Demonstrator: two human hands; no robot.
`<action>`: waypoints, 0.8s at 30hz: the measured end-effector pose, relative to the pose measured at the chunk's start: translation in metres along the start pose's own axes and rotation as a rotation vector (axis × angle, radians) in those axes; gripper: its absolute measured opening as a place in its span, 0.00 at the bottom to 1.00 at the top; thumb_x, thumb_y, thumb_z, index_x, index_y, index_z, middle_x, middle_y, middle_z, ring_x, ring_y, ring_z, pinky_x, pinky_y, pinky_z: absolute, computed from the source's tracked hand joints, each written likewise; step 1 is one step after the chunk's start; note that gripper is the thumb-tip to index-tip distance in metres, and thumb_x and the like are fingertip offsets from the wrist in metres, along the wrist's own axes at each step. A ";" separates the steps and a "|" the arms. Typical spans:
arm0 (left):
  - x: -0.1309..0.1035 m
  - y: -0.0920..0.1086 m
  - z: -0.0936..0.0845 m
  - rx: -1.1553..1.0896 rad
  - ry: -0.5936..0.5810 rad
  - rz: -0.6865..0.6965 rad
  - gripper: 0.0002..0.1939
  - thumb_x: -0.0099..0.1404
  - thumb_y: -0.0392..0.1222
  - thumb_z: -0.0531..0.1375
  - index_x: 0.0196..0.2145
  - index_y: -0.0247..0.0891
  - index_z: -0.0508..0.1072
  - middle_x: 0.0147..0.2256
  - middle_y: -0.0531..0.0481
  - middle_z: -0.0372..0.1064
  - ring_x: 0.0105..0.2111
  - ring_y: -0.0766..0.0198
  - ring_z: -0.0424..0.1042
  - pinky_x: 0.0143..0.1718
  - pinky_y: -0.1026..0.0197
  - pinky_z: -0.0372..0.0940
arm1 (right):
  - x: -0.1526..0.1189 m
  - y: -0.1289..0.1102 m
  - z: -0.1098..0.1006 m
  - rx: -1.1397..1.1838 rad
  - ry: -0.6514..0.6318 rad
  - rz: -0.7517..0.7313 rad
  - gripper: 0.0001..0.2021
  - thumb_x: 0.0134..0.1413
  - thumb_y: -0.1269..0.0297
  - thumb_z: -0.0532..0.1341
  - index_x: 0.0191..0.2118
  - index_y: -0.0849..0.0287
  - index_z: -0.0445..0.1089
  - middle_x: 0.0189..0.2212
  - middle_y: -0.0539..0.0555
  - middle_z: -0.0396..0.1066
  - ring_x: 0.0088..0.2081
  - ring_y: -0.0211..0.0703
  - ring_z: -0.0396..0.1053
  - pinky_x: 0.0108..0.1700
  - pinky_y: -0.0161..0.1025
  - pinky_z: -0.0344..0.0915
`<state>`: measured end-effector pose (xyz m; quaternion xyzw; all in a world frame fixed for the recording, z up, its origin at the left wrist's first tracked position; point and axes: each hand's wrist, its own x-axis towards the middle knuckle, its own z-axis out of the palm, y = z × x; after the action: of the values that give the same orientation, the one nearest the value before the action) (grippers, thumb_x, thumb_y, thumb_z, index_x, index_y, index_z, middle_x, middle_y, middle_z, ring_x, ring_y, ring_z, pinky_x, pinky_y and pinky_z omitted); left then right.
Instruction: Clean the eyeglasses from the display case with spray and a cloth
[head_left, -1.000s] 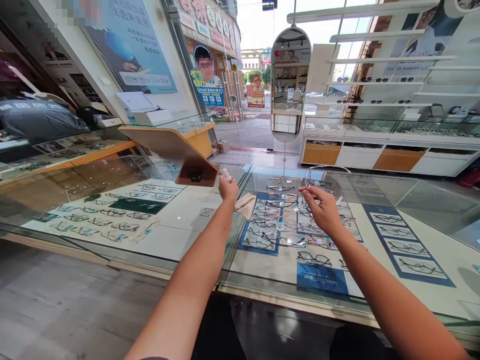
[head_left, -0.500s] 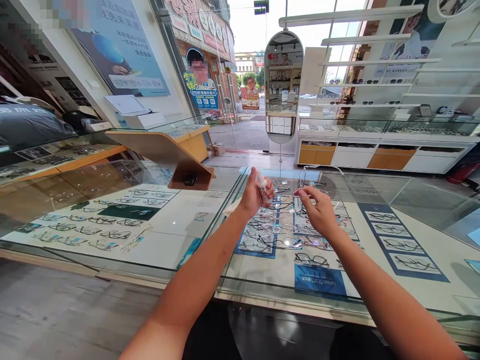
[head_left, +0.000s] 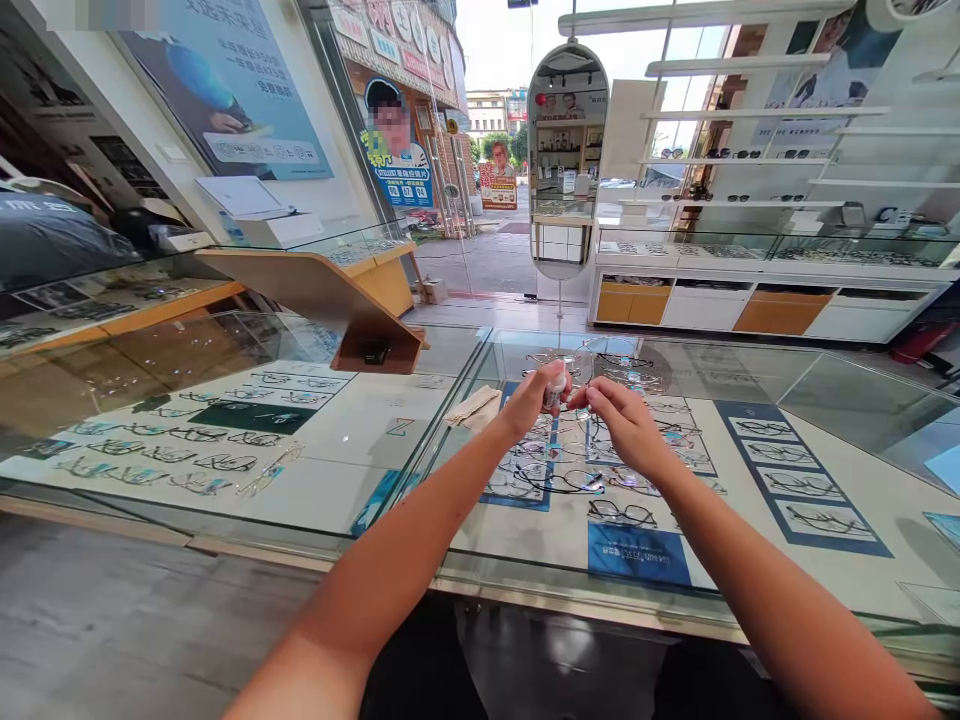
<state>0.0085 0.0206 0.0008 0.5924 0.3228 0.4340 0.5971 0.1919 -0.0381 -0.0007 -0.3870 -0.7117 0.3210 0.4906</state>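
My left hand (head_left: 534, 398) is closed around a small white spray bottle (head_left: 556, 384), held upright above the glass counter. Close beside it on the right, my right hand (head_left: 619, 415) has thumb and fingers pinched together. A thin-rimmed pair of glasses (head_left: 588, 362) appears to be in that pinch; its outline is faint against the frames behind. Left of my hands, a folded beige cloth (head_left: 474, 407) lies on the glass. Rows of eyeglass frames (head_left: 559, 482) show below the hands, and a dark-rimmed pair (head_left: 622, 513) sits nearer me.
A blue card (head_left: 637, 555) lies near the front of the glass counter (head_left: 517, 570). At the left, a slanted wooden stand (head_left: 315, 295) rises from the neighbouring case. An oval mirror (head_left: 568, 160) stands behind, with display shelves (head_left: 757, 160) to the right.
My left hand has moved right and slightly down with the spray bottle, coming close to my right hand. My right hand has shifted a little left. The cloth is now more exposed.
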 end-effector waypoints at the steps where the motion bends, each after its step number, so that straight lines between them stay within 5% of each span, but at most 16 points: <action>1: -0.001 -0.001 0.001 0.012 -0.005 0.008 0.32 0.61 0.74 0.60 0.28 0.39 0.70 0.27 0.51 0.64 0.27 0.65 0.62 0.29 0.62 0.59 | 0.000 -0.001 0.001 0.024 -0.012 -0.005 0.20 0.75 0.48 0.55 0.38 0.53 0.77 0.40 0.53 0.81 0.44 0.49 0.75 0.51 0.45 0.67; 11: -0.003 -0.002 0.003 0.017 -0.012 0.036 0.30 0.64 0.73 0.58 0.29 0.40 0.69 0.27 0.52 0.63 0.28 0.64 0.62 0.30 0.62 0.60 | 0.001 -0.002 0.000 0.115 -0.049 -0.001 0.20 0.74 0.45 0.57 0.40 0.52 0.79 0.42 0.54 0.82 0.48 0.50 0.76 0.54 0.47 0.69; 24: -0.009 -0.006 0.004 0.398 -0.096 0.147 0.27 0.72 0.66 0.54 0.31 0.40 0.70 0.30 0.53 0.59 0.31 0.63 0.58 0.31 0.60 0.56 | 0.009 0.012 -0.008 0.267 0.173 0.099 0.18 0.71 0.44 0.59 0.41 0.53 0.76 0.47 0.57 0.82 0.47 0.48 0.78 0.48 0.45 0.74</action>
<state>0.0095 0.0111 -0.0060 0.7406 0.3293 0.3755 0.4496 0.2002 -0.0235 -0.0043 -0.3791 -0.5980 0.4020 0.5805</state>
